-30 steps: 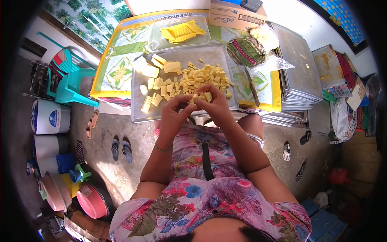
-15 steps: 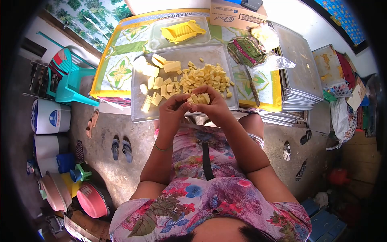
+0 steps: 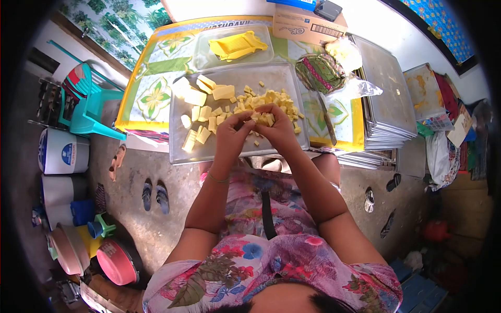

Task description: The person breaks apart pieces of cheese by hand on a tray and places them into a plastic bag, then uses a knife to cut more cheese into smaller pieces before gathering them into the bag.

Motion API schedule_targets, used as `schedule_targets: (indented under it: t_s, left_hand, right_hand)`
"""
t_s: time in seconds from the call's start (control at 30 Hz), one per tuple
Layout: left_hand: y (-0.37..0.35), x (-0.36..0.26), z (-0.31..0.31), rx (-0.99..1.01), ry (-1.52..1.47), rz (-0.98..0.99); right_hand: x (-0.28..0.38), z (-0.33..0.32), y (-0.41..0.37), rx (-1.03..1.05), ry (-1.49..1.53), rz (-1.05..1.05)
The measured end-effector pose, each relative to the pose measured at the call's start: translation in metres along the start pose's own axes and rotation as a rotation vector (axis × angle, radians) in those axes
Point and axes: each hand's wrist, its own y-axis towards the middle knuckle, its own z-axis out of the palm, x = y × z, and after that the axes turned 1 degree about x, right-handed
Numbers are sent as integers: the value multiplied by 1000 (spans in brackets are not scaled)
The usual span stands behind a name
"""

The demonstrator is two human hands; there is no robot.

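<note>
My left hand [image 3: 233,133] and my right hand [image 3: 277,127] meet above the near part of a metal tray [image 3: 180,155], fingertips touching. The left thumb and fingers are pinched together against the right hand. Curled fingers of my right hand hold small pale yellow pieces [image 3: 265,119], partly hidden by them. Beyond the hands lies a heap of small pale yellow cubes [image 3: 282,99]. Larger pale yellow blocks [image 3: 194,97] sit at the tray's left side, with mid-sized chunks [image 3: 203,135] nearer me.
A clear plastic container [image 3: 201,57] with a ridged yellow tool [image 3: 237,46] stands behind the tray. To the right lie a knife [image 3: 327,121], a patterned cloth [image 3: 319,73] and a stack of metal trays [image 3: 389,99]. A cardboard box [image 3: 308,26] is at the back.
Both hands have moved slightly toward the cube heap, and the fingers have closed further over the yellow pieces. A few loose cubes now show on the tray just below the hands.
</note>
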Motion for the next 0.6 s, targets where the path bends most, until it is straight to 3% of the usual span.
schedule_targets:
  t_s: [0.37, 0.43, 0.57, 0.6]
  left_hand:
    - [39, 41, 6, -145, -135, 9]
    - [41, 40, 1, -163, -62, 33]
    - [46, 47, -11, -188, 253, 86]
    - [47, 49, -15, -201, 381, 184]
  right_hand:
    - [-6, -2, 38, -79, -182, -53]
    - [-9, 1, 43, -62, -178, -46]
    - [-3, 8, 52, -49, -547, -238]
    - [0, 11, 54, -48, -610, -249]
